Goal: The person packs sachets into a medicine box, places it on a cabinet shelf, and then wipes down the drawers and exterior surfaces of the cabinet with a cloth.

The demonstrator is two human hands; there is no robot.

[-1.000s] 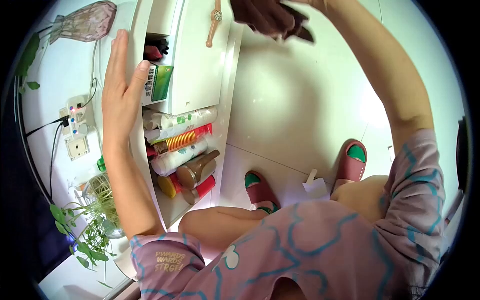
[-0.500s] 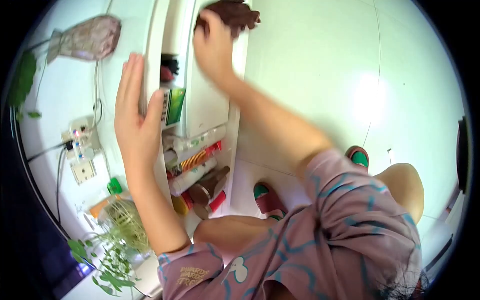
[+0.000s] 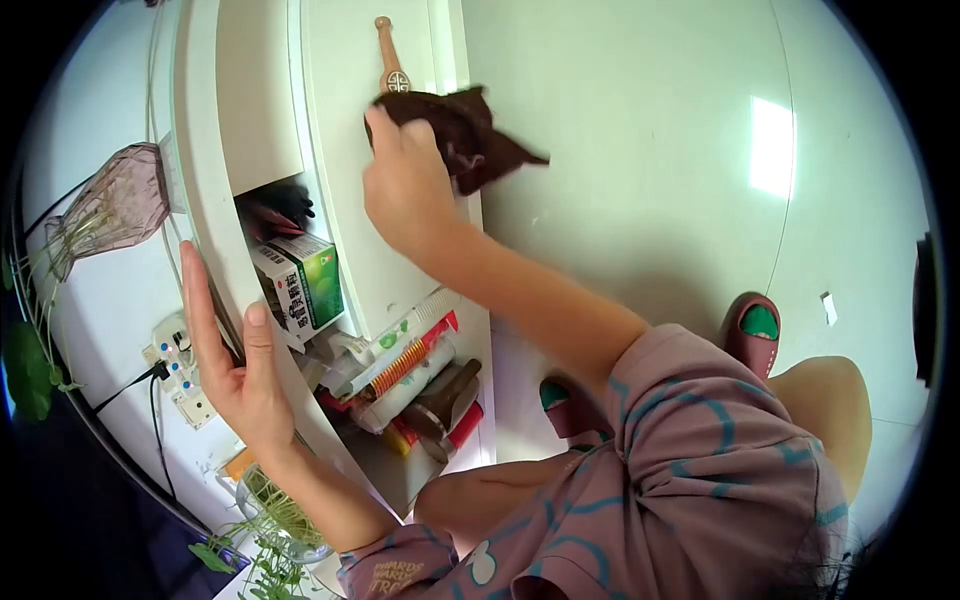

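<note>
A dark brown cloth is bunched in my right hand, whose fingers are closed on it over the white drawer front. A wooden handle with a round patterned emblem lies right beside the cloth. My left hand is open with fingers stretched out, resting along the edge of the white cabinet top. In the open drawer, a green and white box stands near some dark items.
Rolls and packets and a brown-lidded jar fill the lower compartment. On the cabinet top are a pink glass vase, a power strip and a potted plant. A white scrap lies on the floor.
My right hand has brought the cloth from over the floor to the drawer front, then nearer my body. The view has shifted, and my left hand sits lower in it.
</note>
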